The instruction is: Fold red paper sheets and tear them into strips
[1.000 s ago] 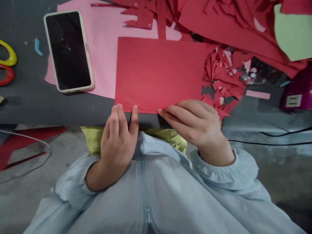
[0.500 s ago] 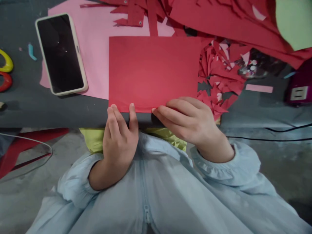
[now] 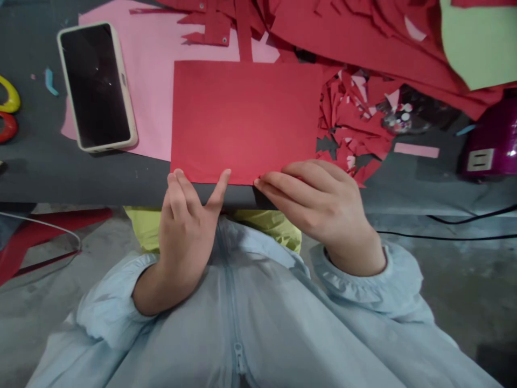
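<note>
Red paper sheet (image 3: 246, 118) is lying flat on the dark desk (image 3: 100, 178), its near edge running along the desk's front edge and its far left part overlapping a pink sheet (image 3: 153, 70).

In the head view, we are seeing the left hand (image 3: 183, 237) coming up from below the desk edge. Its grip is standing open: the fingers are spreading apart, with the thumb tip touching the sheet's near edge and the other fingertips reaching the near left corner. It is closing on nothing.

The right hand (image 3: 319, 207) is lying over the near edge further right, with its fingers (image 3: 283, 188) stretching flat and pointing left along the paper. Its thumb is hiding under the hand, so we cannot tell whether this grip is pinching the edge or only pressing on it.

A phone (image 3: 96, 86) with a dark screen is resting partly on the pink sheet, left of the red one and apart from it. Red scraps (image 3: 355, 124) are piling up just beside the sheet's right edge, and larger red cuttings (image 3: 343, 27) are covering the far side of the desk. A pale green paper (image 3: 480, 43) is lying at the far right, with a purple device (image 3: 493, 145) below it. Yellow and red loop handles (image 3: 8, 110) are showing at the left border.
</note>
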Motion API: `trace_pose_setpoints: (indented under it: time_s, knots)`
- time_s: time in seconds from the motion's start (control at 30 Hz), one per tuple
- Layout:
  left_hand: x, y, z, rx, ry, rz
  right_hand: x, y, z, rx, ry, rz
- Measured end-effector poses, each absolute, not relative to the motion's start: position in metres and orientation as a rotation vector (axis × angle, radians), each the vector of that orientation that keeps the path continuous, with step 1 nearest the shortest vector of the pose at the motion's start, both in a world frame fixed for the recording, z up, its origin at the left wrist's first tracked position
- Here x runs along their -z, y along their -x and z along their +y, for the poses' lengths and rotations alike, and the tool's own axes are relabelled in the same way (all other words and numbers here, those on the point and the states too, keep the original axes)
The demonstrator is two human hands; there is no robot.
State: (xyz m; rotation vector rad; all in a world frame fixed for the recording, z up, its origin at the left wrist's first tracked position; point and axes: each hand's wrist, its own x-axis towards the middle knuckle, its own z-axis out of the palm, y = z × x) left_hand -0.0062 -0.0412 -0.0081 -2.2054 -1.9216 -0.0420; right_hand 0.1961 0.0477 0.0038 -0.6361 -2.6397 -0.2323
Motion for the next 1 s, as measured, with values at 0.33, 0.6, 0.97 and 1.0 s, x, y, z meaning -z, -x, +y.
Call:
trace_pose_setpoints:
  time_s: [0.33, 0.6, 0.97, 1.0]
  knots:
    - [-0.01, 0.008, -0.034, 0.146, 2.461, -2.069, 0.002, -0.216, 0.048, 0.096, 0.848, -2.5]
    - [0.005, 0.009, -0.029, 0.122, 2.483, -1.67, 0.005, -0.222, 0.048, 0.145, 0.883, -2.579]
    - [0.0, 0.004, -0.03, 0.161, 2.541, -1.842, 0.005, -0.224, 0.049, 0.219, 0.806, -2.621]
    - [0.0, 0.004, -0.03, 0.153, 2.544, -1.842, 0.005, -0.224, 0.049, 0.222, 0.811, -2.631]
